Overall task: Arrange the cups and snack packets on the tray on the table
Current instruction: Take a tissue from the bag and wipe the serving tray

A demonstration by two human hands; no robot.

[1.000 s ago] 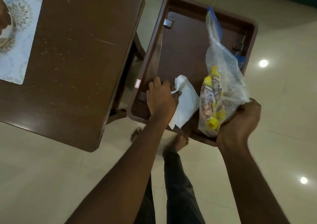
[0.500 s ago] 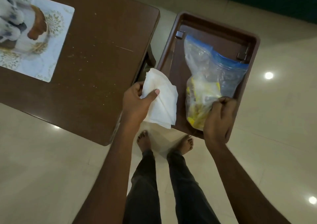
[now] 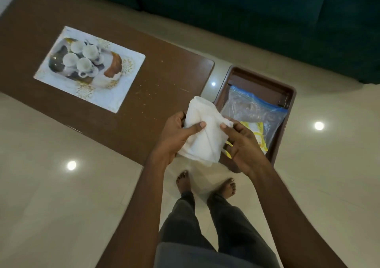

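Observation:
Both hands hold a crumpled white cloth [image 3: 202, 138] in the air over the table's near right corner. My left hand [image 3: 171, 139] grips its left side and my right hand [image 3: 245, 144] pinches its right edge. To the right, a brown tray [image 3: 289, 105] holds a clear zip bag [image 3: 253, 107] with a blue seal, lying flat. Yellow snack packets [image 3: 258, 133] show inside the bag, partly hidden by my right hand. Several white cups [image 3: 82, 59] stand together on a white patterned tray [image 3: 128, 76] on the brown table [image 3: 168, 82].
Crumbs are scattered on the table top near the right end. A dark green sofa [image 3: 246, 10] runs along the far side. My bare feet [image 3: 205, 185] stand on the glossy tiled floor between the table and the brown tray.
My right hand has let go of the zip bag, which now lies flat in the brown tray, and has taken hold of the white cloth. The view has shifted and shows the cups.

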